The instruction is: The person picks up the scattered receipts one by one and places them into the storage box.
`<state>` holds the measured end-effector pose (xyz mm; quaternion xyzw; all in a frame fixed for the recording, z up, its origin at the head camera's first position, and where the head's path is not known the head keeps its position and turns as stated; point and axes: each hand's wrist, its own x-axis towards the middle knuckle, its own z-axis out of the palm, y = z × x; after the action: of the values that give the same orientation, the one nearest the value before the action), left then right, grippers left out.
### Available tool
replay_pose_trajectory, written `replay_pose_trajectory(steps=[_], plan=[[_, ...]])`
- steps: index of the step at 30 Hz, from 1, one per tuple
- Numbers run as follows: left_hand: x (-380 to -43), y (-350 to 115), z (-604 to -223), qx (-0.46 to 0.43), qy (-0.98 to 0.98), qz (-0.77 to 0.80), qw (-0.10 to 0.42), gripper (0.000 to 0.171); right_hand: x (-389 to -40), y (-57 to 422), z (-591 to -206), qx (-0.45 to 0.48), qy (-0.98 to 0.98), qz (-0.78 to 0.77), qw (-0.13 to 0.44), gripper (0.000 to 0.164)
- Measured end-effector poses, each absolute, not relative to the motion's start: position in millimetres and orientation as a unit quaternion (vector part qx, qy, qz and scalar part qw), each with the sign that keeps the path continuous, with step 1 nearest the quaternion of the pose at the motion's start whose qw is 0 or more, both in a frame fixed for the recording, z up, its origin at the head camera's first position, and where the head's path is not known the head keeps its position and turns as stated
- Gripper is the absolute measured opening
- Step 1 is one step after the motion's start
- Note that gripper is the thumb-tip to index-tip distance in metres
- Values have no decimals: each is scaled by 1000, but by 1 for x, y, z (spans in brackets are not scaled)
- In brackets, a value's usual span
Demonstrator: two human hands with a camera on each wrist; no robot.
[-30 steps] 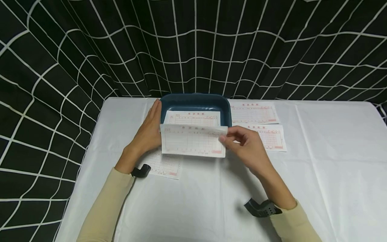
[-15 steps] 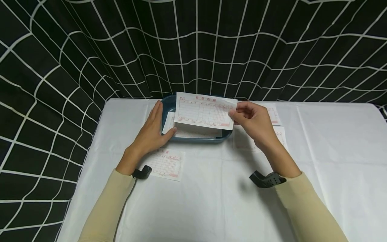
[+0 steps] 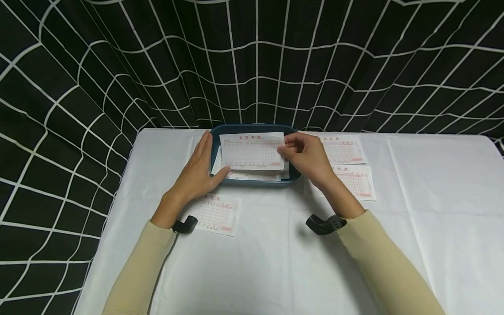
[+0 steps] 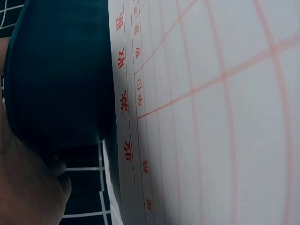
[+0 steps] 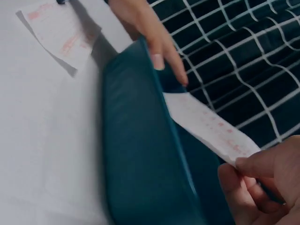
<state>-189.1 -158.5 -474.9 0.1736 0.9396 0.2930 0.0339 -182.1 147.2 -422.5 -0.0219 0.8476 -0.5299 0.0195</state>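
Note:
My right hand (image 3: 309, 155) pinches the right edge of a white printed receipt slip (image 3: 252, 151) between thumb and fingers. The slip hangs tilted over a dark teal plastic basin (image 3: 257, 183), above other slips lying inside it. In the right wrist view, my right thumb (image 5: 262, 164) lies on the end of the slip. My left hand (image 3: 194, 170) rests against the basin's left end, fingers straight along the outside and thumb across the front rim. A slip (image 3: 214, 214) lies on the table by the left wrist and fills much of the left wrist view.
Two more receipt slips (image 3: 342, 148) lie on the white tablecloth (image 3: 433, 197) right of the basin, partly behind the right hand and forearm. A black curtain with a white grid (image 3: 252, 65) hangs close behind the basin.
My right hand lifted the slip from in front of the basin to above it, then moved left and lowered it toward the slips inside. My left hand stays at the basin's left end.

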Motion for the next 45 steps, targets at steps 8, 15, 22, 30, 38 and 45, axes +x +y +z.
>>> replay_pose_trajectory(steps=[8,15,22,30,38,45], plan=[[-189,-158,-474,164,942,289,49,104,-187,124,-430,-49,873,-484,31,36],[-190,-158,-474,154,946,281,49,106,-185,118,-428,-103,896,-432,21,68],[-191,-157,-476,155,946,282,44,105,-175,119,-421,-132,910,-393,-23,60],[-191,-157,-477,159,944,287,38,105,-153,113,-412,-162,892,-416,-73,44],[-188,-160,-478,164,942,290,39,104,-124,94,-408,-253,872,-409,-89,44],[-190,-160,-477,167,941,291,34,105,-105,75,-420,-302,866,-393,-58,47]])
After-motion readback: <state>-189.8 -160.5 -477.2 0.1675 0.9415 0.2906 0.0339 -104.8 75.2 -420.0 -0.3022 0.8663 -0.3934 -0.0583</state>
